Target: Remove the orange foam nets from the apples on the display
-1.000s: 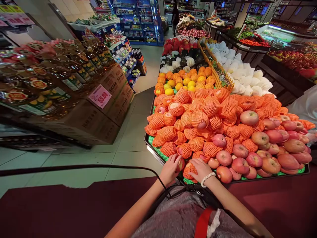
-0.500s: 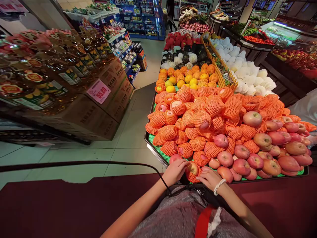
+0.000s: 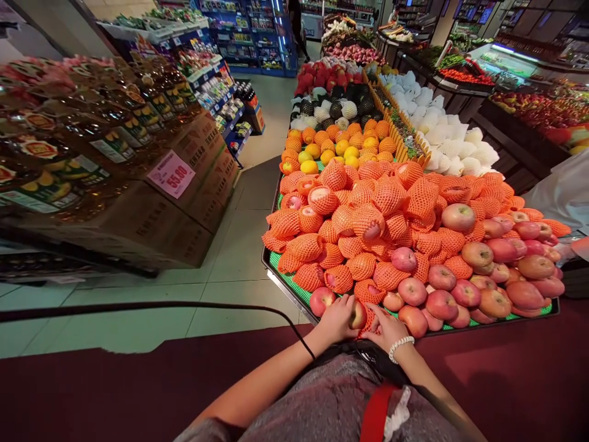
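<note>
Between our hands the apple (image 3: 358, 314) had come mostly bare: our left hand (image 3: 337, 319) cupped it in a loose grip, while our right hand (image 3: 388, 329) pinched the orange net (image 3: 367, 321), now pulled low beneath it.

Left display: oil bottles (image 3: 105, 138) stand in rows on stacked brown cartons (image 3: 156, 227).
Sign: a pink price card (image 3: 170, 174) reading 55.00 sits on the cartons' front.
Floor (image 3: 239, 245): pale tiles between cartons and counter.
Far counter: citrus (image 3: 340, 147), then dark fruit (image 3: 359, 92) and red fruit (image 3: 322, 80); white-wrapped fruit (image 3: 448, 144) to their right.
Back: blue shelves (image 3: 248, 31).
Right edge: another person's white sleeve (image 3: 559, 193).
</note>
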{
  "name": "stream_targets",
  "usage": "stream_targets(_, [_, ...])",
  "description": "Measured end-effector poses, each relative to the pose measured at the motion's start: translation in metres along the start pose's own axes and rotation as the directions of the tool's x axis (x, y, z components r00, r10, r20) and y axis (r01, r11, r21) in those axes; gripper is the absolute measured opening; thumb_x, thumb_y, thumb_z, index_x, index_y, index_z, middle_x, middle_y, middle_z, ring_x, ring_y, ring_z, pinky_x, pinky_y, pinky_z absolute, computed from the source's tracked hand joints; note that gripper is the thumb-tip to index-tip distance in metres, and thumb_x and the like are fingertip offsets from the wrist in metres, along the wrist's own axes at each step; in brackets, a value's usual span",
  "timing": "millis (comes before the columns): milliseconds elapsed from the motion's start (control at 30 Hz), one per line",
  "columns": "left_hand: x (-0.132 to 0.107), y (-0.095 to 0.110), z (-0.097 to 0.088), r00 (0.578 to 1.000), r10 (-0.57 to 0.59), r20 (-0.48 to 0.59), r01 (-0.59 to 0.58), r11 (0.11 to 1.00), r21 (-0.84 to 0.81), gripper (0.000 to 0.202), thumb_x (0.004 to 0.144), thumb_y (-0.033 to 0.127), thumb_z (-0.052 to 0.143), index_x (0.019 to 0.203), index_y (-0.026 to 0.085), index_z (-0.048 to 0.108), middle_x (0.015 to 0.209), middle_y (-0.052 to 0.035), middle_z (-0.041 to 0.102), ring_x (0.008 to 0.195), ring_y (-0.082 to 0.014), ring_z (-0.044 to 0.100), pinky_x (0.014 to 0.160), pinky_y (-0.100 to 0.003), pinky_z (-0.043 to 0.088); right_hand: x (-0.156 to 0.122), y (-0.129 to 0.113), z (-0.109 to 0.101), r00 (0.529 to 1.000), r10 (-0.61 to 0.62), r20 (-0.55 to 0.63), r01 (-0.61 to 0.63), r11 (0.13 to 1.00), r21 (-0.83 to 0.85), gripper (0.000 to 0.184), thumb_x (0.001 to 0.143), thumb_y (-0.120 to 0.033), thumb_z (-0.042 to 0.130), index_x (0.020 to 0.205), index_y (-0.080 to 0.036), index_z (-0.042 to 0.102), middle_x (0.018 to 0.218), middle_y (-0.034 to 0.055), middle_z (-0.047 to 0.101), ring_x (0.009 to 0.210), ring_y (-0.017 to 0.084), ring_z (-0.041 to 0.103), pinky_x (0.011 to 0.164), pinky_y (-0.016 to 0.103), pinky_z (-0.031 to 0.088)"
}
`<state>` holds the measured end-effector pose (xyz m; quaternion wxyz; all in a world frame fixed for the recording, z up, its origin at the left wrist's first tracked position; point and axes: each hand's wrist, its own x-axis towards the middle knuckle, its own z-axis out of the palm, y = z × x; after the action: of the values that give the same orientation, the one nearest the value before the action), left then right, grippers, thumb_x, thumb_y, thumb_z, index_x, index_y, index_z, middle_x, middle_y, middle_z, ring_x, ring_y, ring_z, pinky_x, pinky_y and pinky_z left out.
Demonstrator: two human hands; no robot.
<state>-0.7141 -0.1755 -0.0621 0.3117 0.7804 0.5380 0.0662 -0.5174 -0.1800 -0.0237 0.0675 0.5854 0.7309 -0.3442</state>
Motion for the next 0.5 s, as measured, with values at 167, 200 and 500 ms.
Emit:
stream_targets(167, [-0.018, -0.006, -0.028, 0.979, -0.007, -0.206, -0.069, 0.931, -0.359, 0.078, 0.071, 0.044, 0.086, 0.134, 0.018, 0.049, 0.123, -0.0122, 0.068, 0.110, -0.0310, 0.067, 0.098, -0.044, 0.054, 0.006, 0.006, 0.009, 0.996, -0.004, -0.085, 0.006, 1.000, 0.021, 0.060, 0.080, -0.020, 0.076, 0.138, -0.020, 0.061, 0.102, 0.0058, 0.076, 0.097, 0.024, 0.072, 0.085, 0.033, 0.053])
stream_targets(200, [-0.020, -0.008, -0.031, 0.966, -0.015, -0.259, -0.095, 0.909, -0.406, 0.077, 0.071, 0.044, 0.085, 0.134, 0.018, 0.050, 0.122, -0.0113, 0.068, 0.109, -0.0309, 0.067, 0.098, -0.044, 0.054, 0.009, 0.005, 0.011, 0.995, -0.006, -0.099, 0.007, 1.000, 0.016, 0.045, 0.079, -0.017, 0.074, 0.123, -0.019, 0.067, 0.099, 0.0069, 0.075, 0.098, 0.025, 0.071, 0.086, 0.034, 0.053])
stream_targets(500, [-0.020, -0.027, -0.034, 0.928, 0.136, -0.346, -0.205, 0.964, -0.172, 0.080, 0.075, 0.030, 0.083, 0.146, 0.023, 0.046, 0.149, -0.0155, 0.056, 0.137, -0.0340, 0.056, 0.111, -0.047, 0.050, -0.035, 0.053, -0.015, 0.921, 0.049, -0.386, 0.107, 0.923, 0.370, 0.031, 0.089, -0.060, 0.060, 0.083, -0.030, 0.062, 0.072, 0.0081, 0.069, 0.067, 0.026, 0.070, 0.064, 0.040, 0.060])
